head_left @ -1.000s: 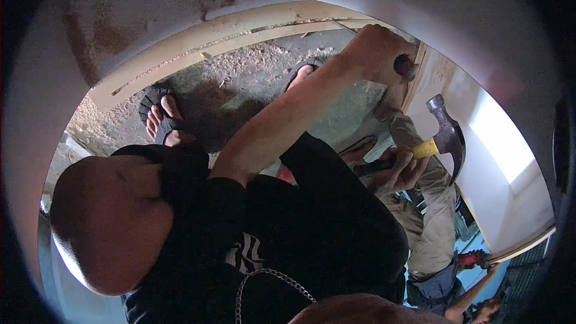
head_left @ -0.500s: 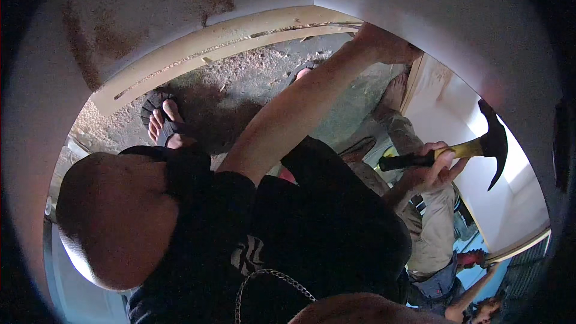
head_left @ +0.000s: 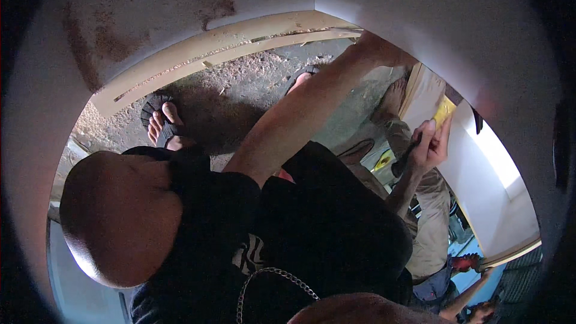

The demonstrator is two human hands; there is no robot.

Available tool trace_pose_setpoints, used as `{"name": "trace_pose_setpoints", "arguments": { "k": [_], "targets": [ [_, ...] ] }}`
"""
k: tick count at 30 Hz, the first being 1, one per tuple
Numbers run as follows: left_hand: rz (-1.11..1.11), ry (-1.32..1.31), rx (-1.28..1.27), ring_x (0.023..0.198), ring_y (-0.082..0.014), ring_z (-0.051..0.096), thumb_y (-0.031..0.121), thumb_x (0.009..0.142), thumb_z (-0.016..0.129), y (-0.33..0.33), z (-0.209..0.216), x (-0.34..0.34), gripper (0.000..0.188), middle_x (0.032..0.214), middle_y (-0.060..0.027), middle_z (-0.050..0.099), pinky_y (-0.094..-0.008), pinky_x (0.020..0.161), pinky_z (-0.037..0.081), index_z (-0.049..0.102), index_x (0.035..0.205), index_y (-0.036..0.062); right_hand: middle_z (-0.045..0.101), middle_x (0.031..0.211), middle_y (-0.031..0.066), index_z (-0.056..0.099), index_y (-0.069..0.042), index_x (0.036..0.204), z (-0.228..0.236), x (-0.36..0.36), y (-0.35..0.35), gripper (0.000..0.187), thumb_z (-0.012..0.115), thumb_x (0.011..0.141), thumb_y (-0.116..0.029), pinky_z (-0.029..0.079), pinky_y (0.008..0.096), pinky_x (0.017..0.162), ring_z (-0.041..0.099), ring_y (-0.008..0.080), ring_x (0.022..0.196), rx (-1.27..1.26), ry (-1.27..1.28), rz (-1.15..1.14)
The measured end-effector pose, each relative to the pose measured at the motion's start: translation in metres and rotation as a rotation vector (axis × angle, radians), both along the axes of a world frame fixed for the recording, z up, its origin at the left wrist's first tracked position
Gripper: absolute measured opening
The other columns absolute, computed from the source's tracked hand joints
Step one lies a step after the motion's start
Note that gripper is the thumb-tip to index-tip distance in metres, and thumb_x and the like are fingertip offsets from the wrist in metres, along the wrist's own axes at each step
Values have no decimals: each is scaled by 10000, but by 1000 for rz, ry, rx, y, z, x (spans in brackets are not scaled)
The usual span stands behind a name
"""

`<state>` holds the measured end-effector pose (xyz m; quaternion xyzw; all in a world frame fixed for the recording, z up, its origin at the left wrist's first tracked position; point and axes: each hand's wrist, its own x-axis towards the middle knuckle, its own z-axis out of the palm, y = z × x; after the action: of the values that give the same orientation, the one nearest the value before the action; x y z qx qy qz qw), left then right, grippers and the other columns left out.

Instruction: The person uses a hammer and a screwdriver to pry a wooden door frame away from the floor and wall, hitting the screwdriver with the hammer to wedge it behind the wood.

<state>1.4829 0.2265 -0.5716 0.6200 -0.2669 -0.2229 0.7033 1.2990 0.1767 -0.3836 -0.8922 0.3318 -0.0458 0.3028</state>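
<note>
My left arm stretches up and to the right under a large white panel [head_left: 408, 0]. The panel's edge hides the fingers of my left hand [head_left: 393, 53]. In my right hand [head_left: 429, 151] I grip a claw hammer [head_left: 443, 111] by its dark and yellow handle. The hammer points up toward the panel's edge, which covers most of its dark head; one dark tip shows beside it. A pale wooden strip [head_left: 180, 72] with a long slot runs along the panel's far left side.
Sawdust [head_left: 234, 69] covers the concrete floor [head_left: 222, 108] around sandalled feet. Beyond my right hand is another person's beige-trousered leg [head_left: 435, 222]. A second white panel [head_left: 486, 186] stands at the right. A red-gloved hand [head_left: 465, 262] shows low right, at its edge.
The hammer has swung up and left; its head, fully in sight before, is now mostly behind the panel's edge. My left hand slid slightly farther under the panel.
</note>
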Motion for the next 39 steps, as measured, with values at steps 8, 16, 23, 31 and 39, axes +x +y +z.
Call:
{"name": "trace_pose_setpoints", "arguments": {
  "k": [8, 16, 23, 31, 39],
  "targets": [
    [-15, -190, 160, 1060, -306, 615, 427, 868, 549, 5, 19, 8, 421, 1116, -122, 670, -458, 909, 479, 658, 1121, 109, 496, 711, 27, 232, 19, 1482, 5, 11, 17, 530, 432, 1040, -195, 425, 213, 541, 481, 84, 591, -63, 110, -49],
    [-44, -153, 125, 1008, -310, 632, 394, 817, 617, 8, 22, 6, 393, 1062, -137, 679, -443, 908, 490, 669, 1076, 104, 519, 682, 24, 314, 20, 1454, -5, 19, 26, 478, 458, 1023, -127, 374, 198, 469, 448, 73, 516, -75, -85, -116],
    [111, -279, 155, 960, -297, 652, 335, 786, 630, 3, 17, -6, 326, 1003, -114, 695, -443, 850, 508, 689, 1037, 136, 504, 654, 16, 335, 60, 1436, -5, 0, 13, 493, 467, 1021, -172, 354, 212, 464, 441, 69, 513, -16, -66, -58],
    [65, -271, 114, 916, -304, 658, 373, 686, 738, 15, 16, -4, 394, 937, -116, 693, -442, 826, 514, 696, 988, 123, 554, 677, 44, 451, 42, 1324, -8, 13, 49, 435, 551, 987, -214, 346, 226, 437, 448, 85, 497, 58, -240, -303],
    [-388, -469, 153, 873, -249, 671, 380, 674, 739, 39, 4, -43, 459, 997, -29, 672, -424, 771, 533, 644, 1073, 173, 565, 703, 60, 440, -34, 1359, -6, -19, 50, 442, 568, 977, -214, 372, 238, 438, 470, 104, 504, 100, -377, -526]
  ]
}}
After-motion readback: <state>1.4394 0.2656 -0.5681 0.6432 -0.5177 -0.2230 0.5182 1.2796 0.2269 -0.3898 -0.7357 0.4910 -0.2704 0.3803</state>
